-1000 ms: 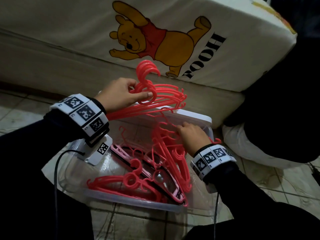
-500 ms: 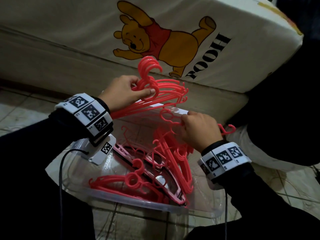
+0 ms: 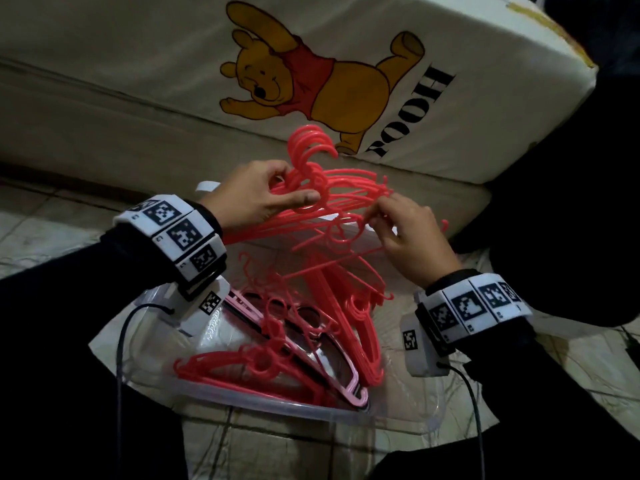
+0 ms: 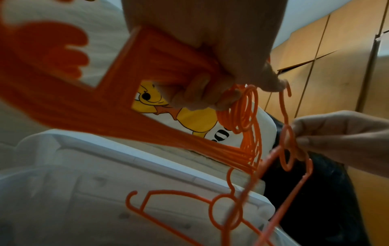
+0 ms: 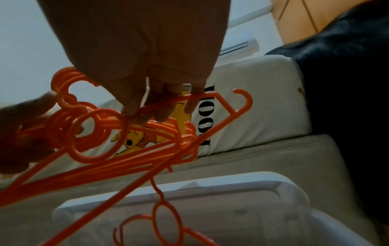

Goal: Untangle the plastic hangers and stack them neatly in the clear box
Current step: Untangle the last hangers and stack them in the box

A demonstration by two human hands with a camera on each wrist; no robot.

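left hand: my left hand (image 3: 254,194) is curled round a bunch of hangers (image 3: 332,188) near their necks, thumb pressed on the ring under the hooks, fingers wrapped over the top. bunch held up above the box.
left hand, wrist view: fingers (image 4: 202,93) closed round the stacked bars, hooks fanned out to the left of the picture, blurred.
right hand: my right hand (image 3: 410,233) pinches one hanger (image 3: 341,237) with fingertips, just right of the bunch and touching it.
right hand, wrist view: fingertips (image 5: 160,108) grip the thin top bar of that hanger; its end hook sticks out to the right, its ring overlaps the bunch's rings.
bunch: bars lie roughly side by side, hooks (image 3: 311,143) point up toward the cushion.
single hanger: tilted, lower part hangs down toward the box, crossing other hangers below.
clear box: box (image 3: 311,415) sits on the floor right under both hands, near rim toward me.
inside box: loose pile of hangers (image 3: 263,358), some lying flat near the front, some leaning up on the right side, not neatly stacked.
pink item: a pink frame (image 3: 346,386) lies in the box under the pile; cannot tell what it is.
behind: white cushion with a yellow bear print (image 3: 311,81) just past the box.
floor: pale tiles (image 3: 52,233).
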